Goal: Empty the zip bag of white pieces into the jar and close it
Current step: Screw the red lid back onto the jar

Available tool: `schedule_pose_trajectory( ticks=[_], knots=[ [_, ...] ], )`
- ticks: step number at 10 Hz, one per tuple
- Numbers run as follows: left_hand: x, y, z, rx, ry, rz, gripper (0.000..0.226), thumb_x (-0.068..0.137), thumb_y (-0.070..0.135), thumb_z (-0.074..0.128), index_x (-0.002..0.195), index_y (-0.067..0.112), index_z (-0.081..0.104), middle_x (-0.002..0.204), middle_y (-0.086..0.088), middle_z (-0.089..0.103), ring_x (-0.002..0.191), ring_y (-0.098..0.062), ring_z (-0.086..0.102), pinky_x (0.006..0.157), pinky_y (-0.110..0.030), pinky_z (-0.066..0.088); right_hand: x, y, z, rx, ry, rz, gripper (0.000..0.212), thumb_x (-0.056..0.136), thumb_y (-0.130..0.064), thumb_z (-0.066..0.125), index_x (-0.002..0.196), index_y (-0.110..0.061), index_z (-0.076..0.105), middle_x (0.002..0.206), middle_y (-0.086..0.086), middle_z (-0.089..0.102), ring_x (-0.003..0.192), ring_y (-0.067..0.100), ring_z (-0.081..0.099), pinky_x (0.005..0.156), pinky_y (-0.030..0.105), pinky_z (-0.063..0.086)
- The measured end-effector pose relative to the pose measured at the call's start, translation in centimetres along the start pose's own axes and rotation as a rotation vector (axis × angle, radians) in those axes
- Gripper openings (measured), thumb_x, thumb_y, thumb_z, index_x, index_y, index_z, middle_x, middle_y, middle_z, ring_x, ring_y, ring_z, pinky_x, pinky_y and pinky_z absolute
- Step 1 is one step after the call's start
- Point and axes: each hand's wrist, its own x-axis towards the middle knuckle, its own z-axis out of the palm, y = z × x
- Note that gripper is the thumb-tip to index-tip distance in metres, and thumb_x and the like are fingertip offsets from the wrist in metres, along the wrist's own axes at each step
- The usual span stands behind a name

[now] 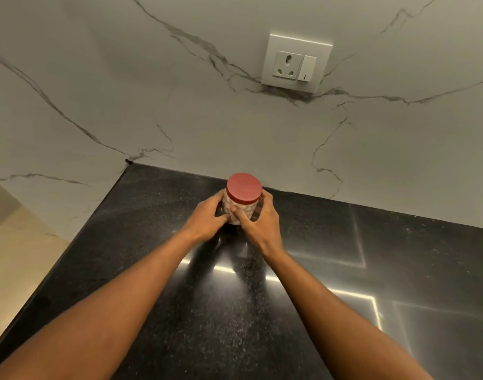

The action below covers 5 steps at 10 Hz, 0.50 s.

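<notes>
Toward 12 o'clock on the black granite countertop [234,311], close to the marble wall [125,91]: jar [241,206] of white pieces [236,220], clasped at 9 by left hand [204,219], at 3 by right hand [262,226]. Risk: sliding on polished stone, or spilling if red lid [244,187], possibly, sits only half-screwed. Wall socket [296,63] at 1 o'clock, well apart.

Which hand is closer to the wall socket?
Right. The right hand grips the jar on its right, below the socket; the left hand grips its left side, farther off.
</notes>
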Motion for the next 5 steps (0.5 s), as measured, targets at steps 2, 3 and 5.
schedule_pose_trajectory(
  ticks=[2, 3, 5],
  knots=[
    [1.8, -1.5, -0.5, 0.037, -0.031, -0.062, 0.071, 0.096, 0.013, 0.075, 0.158, 0.021, 0.042, 0.154, -0.005, 0.058, 0.143, -0.023, 0.053, 0.122, -0.048, 0.041, 1.4, 1.1, 1.3, -0.064, -0.046, 0.029, 0.086, 0.084, -0.051, 0.08, 0.151, -0.023, 0.036, 0.143, 0.003, 0.059, 0.127, 0.015, 0.06, 0.107, 0.039, 0.052],
    [1.6, -2.2, -0.2, 0.056, -0.018, -0.086, 0.067, 0.099, 0.021, 0.072, 0.159, 0.02, 0.042, 0.156, -0.006, 0.057, 0.144, -0.024, 0.053, 0.122, -0.043, 0.04, 1.1, 1.1, 1.4, -0.09, -0.07, 0.07, 0.084, 0.086, -0.051, 0.077, 0.153, -0.024, 0.033, 0.147, 0.003, 0.058, 0.131, 0.017, 0.058, 0.109, 0.037, 0.049],
    [-0.2, -2.0, 0.4, 0.121, 0.077, -0.083, 0.069, 0.103, 0.023, 0.066, 0.162, 0.013, 0.033, 0.165, -0.012, 0.044, 0.153, -0.029, 0.04, 0.122, -0.039, 0.032, -0.7, 1.7, 0.6, -0.237, -0.079, 0.109, 0.08, 0.097, -0.047, 0.066, 0.161, -0.021, 0.025, 0.163, 0.006, 0.042, 0.147, 0.022, 0.043, 0.117, 0.044, 0.041]
  ],
)
